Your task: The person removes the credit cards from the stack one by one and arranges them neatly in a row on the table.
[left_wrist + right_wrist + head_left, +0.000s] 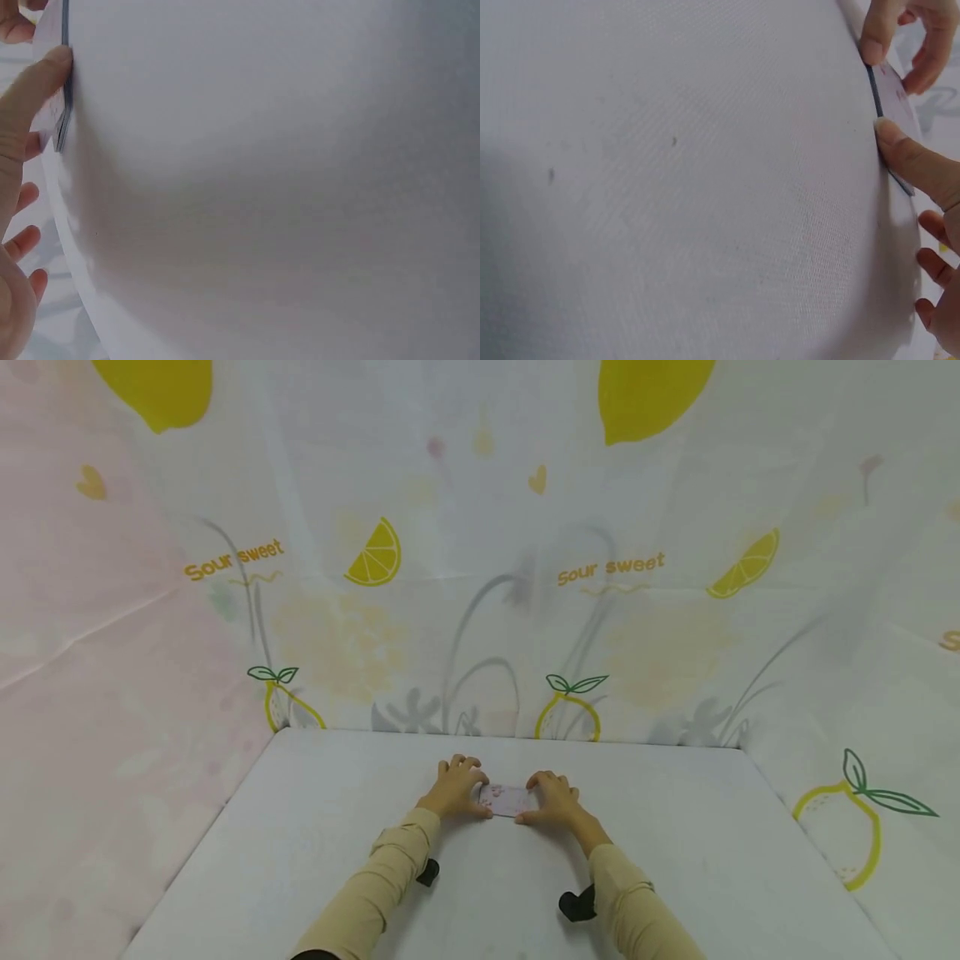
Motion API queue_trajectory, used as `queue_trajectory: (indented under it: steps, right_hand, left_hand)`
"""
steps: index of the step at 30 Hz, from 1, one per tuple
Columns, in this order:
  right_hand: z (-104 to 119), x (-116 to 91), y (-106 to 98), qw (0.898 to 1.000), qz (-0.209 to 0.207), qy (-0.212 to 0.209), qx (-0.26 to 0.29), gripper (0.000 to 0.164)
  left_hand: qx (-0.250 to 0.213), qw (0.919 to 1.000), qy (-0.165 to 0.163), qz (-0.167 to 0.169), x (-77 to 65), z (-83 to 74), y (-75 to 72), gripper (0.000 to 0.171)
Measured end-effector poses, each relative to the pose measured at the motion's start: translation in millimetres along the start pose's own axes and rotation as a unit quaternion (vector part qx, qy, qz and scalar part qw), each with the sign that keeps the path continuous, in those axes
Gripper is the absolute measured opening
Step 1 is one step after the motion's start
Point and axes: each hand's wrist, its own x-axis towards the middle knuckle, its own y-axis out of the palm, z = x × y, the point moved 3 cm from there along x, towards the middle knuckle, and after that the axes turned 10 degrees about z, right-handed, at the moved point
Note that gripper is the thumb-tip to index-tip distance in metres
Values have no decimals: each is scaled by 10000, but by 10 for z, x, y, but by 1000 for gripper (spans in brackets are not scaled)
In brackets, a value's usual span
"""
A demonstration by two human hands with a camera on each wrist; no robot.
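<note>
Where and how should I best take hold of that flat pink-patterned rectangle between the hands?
Probably at its two short ends, coming from left and right: the rectangle is thin and wider than deep, so its near and far long edges can be pinched close to each end. The left hand and right hand grip it that way, leaving its middle uncovered.

Head view: even, diffuse, subdued light on the table (697,835); soft, faint shadows beside the sleeves (384,878). Wrist views: greyer and softer in detail, with broad, blurred shadows near the left hand (456,788) and right hand (555,802); lens distortion bows the table's edge. Light probably falls from above.
</note>
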Motion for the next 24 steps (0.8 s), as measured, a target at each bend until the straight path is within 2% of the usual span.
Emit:
queue_trajectory:
  steps: [6, 9, 14, 18, 24]
  right_hand:
    - [26, -14, 0, 10000, -24, 29, 80, 55]
    - [9, -11, 7, 9998, 9, 35, 201, 63]
    - [-17, -20, 18, 9991, 58, -237, 354, 76]
    - [-16, -43, 1, 9984, -100, -508, 232, 72]
    - [21, -49, -40, 9982, -285, -462, 260, 64]
  left_hand:
    - [280, 9990, 224, -269, 16, 6, 60, 50]
    - [366, 9980, 322, -406, 3, 3, 71, 50]
    - [484, 9954, 459, -686, -19, -8, 68, 48]
    - [476, 9928, 592, -922, -25, -25, 52, 47]
    - [424, 9927, 594, -961, -49, -16, 33, 47]
